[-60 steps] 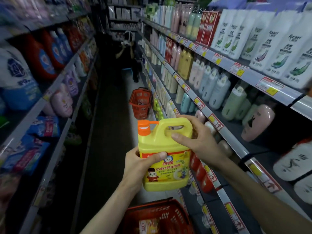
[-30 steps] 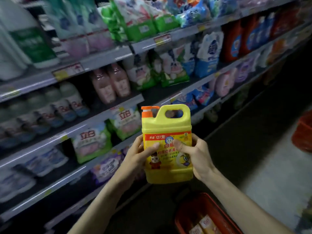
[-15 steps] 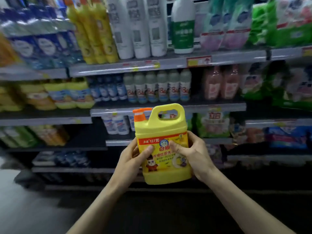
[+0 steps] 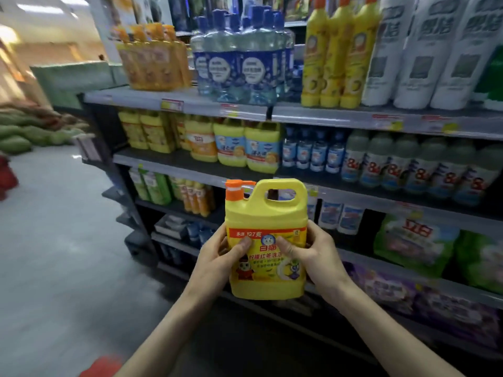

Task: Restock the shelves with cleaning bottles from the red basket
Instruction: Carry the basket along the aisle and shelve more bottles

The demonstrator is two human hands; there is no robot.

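A yellow jug of dish detergent [image 4: 268,213] with an orange pump cap and a carry handle stands upright in front of me. My left hand [image 4: 217,257] grips its left side with the thumb across the label. My right hand [image 4: 313,254] grips its right side the same way. Behind it are the shelves [image 4: 190,164], and on the second shelf from the top stand similar yellow jugs [image 4: 261,145]. A red blur at the bottom edge [image 4: 102,365] may be the red basket; I cannot tell.
Tall yellow, blue and white bottles [image 4: 245,58] fill the top shelf. Small white-and-blue bottles [image 4: 408,164] line the shelf to the right, with green and purple bags [image 4: 413,243] below. The shelving unit ends at the left, beside open grey floor [image 4: 54,240].
The view has swung left along the shelves to the unit's end. Both hands still hold the jug upright, at about the same spot in front of me.
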